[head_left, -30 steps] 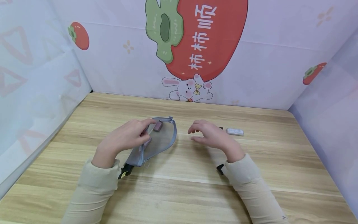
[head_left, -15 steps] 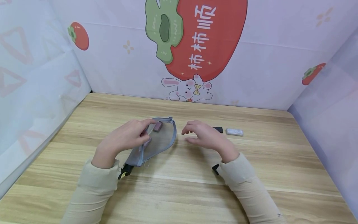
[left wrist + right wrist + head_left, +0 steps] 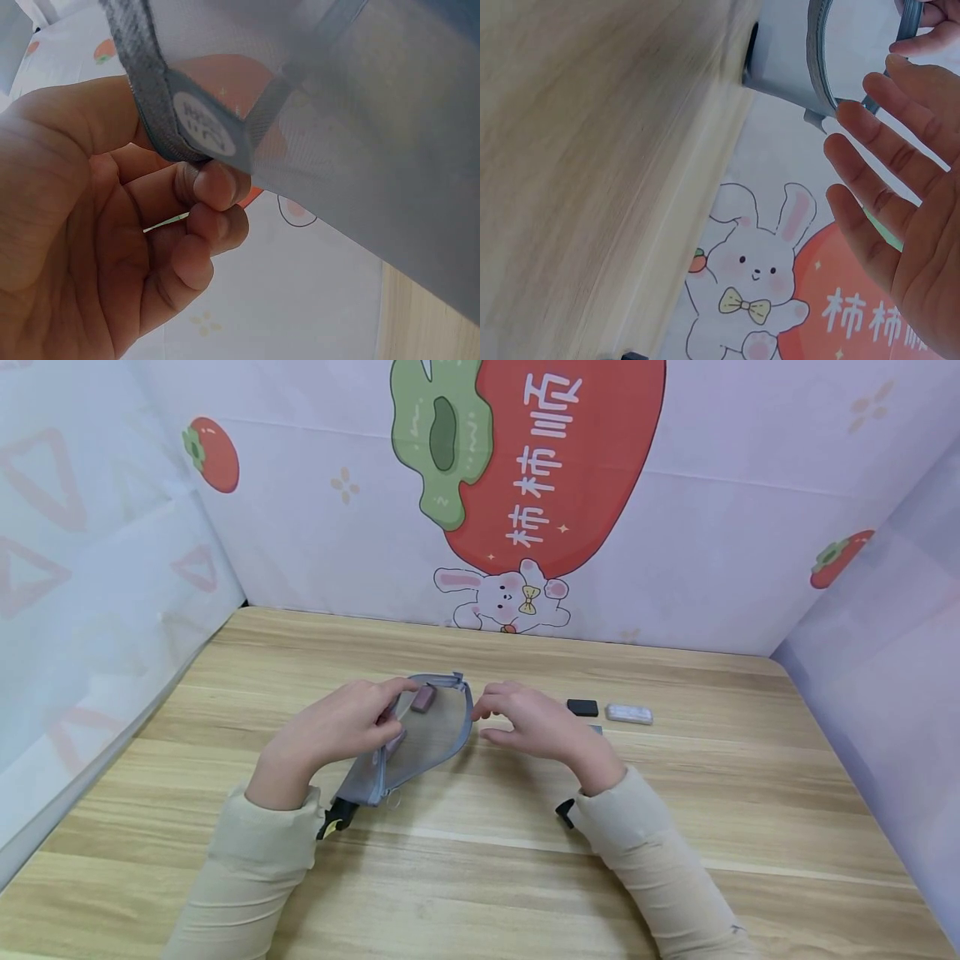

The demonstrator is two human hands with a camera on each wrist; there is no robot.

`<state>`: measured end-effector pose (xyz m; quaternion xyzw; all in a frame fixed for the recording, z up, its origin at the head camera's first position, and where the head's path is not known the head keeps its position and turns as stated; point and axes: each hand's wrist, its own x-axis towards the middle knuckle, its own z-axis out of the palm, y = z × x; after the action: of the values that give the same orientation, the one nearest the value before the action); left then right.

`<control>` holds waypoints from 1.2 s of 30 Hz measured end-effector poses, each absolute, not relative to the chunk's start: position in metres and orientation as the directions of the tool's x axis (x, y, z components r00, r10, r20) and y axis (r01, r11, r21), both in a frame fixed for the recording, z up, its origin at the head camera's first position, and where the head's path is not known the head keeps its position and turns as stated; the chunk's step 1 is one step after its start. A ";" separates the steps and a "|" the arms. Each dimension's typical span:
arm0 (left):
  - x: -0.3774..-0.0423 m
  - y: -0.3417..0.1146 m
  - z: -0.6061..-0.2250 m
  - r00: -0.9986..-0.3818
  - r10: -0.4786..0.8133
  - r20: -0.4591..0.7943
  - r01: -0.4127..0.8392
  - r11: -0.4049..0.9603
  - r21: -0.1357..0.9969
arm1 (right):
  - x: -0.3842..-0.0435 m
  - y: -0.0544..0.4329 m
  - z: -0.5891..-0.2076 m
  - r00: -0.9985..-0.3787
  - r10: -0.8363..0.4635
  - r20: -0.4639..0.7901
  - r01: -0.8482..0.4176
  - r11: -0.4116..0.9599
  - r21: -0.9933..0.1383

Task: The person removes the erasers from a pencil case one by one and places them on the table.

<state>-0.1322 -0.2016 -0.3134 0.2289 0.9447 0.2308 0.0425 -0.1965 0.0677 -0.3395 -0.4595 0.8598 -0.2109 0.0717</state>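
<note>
A grey see-through zipper pouch (image 3: 438,739) stands with its mouth gaping on the wooden table. My left hand (image 3: 337,722) pinches the near-left edge of its mouth; in the left wrist view, thumb and fingers grip the zipper band (image 3: 146,82) beside a white label (image 3: 201,124). Through the mouth shows a small maroon block (image 3: 423,699), and a pinkish item (image 3: 395,743) lies partly behind the edge. My right hand (image 3: 528,722) is by the pouch's right rim with nothing in it. Its fingers (image 3: 870,180) are loosely extended in the right wrist view.
Right of my right hand lie a small black block (image 3: 582,707) and a whitish block (image 3: 629,714). A grey-blue corner (image 3: 596,728) peeks out behind that hand. Printed cloth walls (image 3: 300,527) border the wooden table (image 3: 480,893) at the back and sides.
My right hand has moved left to the pouch's rim, uncovering the black block and a grey-blue corner. The left hand and pouch have stayed in place.
</note>
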 end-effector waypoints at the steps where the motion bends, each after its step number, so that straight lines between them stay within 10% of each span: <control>1: -0.132 -0.201 -0.313 -0.892 0.452 0.025 0.412 0.789 0.455 | -0.196 0.067 -0.340 -0.561 -0.824 0.075 -0.765 0.482 -0.428; 36: -0.133 -0.200 -0.314 -0.894 0.447 0.010 0.405 0.800 0.443 | -0.197 0.029 -0.341 -0.491 -0.869 0.068 -0.790 0.410 -0.456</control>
<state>-0.1326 -0.1995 -0.3135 0.2250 0.9474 0.2225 0.0476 -0.1967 0.0294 -0.3411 -0.4965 0.8350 -0.2196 0.0898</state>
